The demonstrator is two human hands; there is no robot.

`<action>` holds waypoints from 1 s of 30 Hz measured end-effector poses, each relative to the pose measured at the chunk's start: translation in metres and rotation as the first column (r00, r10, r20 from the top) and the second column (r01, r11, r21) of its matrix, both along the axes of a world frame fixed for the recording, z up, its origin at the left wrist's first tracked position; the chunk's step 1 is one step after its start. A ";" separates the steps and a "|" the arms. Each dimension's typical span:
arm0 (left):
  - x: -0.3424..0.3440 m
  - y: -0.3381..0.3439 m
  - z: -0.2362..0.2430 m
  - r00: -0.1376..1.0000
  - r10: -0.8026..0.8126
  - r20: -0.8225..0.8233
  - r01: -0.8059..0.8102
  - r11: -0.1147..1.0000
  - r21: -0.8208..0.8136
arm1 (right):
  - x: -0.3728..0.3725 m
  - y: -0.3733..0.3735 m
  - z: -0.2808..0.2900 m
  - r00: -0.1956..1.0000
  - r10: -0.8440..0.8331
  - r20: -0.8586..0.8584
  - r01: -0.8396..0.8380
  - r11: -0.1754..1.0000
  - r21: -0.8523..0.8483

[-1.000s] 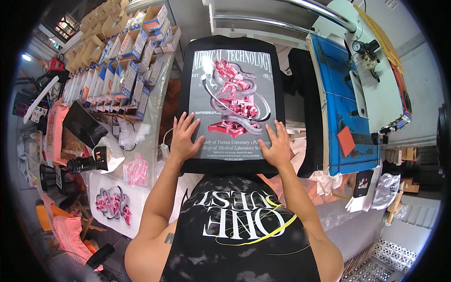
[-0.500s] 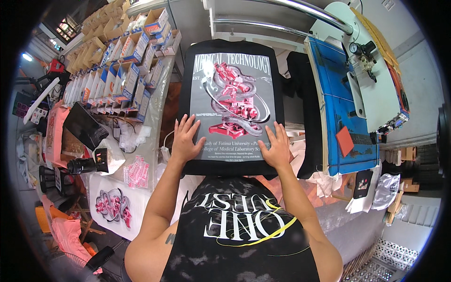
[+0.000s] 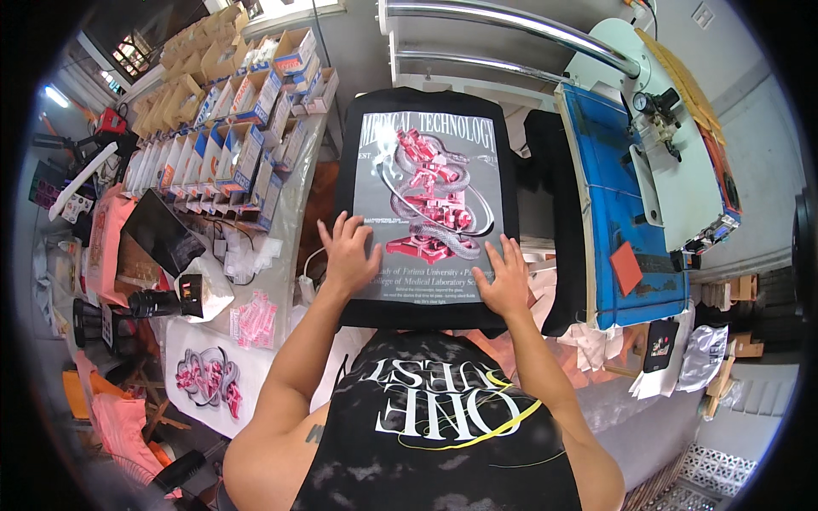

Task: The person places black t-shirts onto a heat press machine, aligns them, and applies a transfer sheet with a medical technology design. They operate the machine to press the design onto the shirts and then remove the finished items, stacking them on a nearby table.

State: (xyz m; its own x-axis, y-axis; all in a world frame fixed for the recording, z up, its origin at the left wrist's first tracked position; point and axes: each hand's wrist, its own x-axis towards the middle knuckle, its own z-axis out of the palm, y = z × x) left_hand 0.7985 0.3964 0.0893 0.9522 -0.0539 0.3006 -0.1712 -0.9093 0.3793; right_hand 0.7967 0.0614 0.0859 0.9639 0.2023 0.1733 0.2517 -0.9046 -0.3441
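Here in this crowded workshop, we have open cardboard boxes racked up on our left and a blue slab leaning in on our right. Dead centre, the black garment lies flat, its grey panel bearing a red-and-silver picture. Our left hand is at the panel's lower left, fingers spread and slightly bent; our right hand is at the lower right, fingers fanned. Neither grasps anything; we can't tell how firmly they press.
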 end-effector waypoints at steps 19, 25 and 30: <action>0.300 -0.065 0.006 0.986 0.067 -0.154 -0.026 0.966 0.255 | 0.001 0.002 0.010 0.998 0.001 -0.055 -0.002 1.000 -0.027; 0.316 -0.060 0.014 0.960 0.092 -0.265 -0.053 0.987 0.153 | 0.003 0.001 0.011 0.999 0.003 -0.046 -0.003 1.000 -0.006; 0.287 -0.036 0.001 0.987 0.140 -0.082 -0.154 0.965 -0.213 | 0.005 0.001 0.010 0.999 0.008 -0.031 -0.007 0.999 0.047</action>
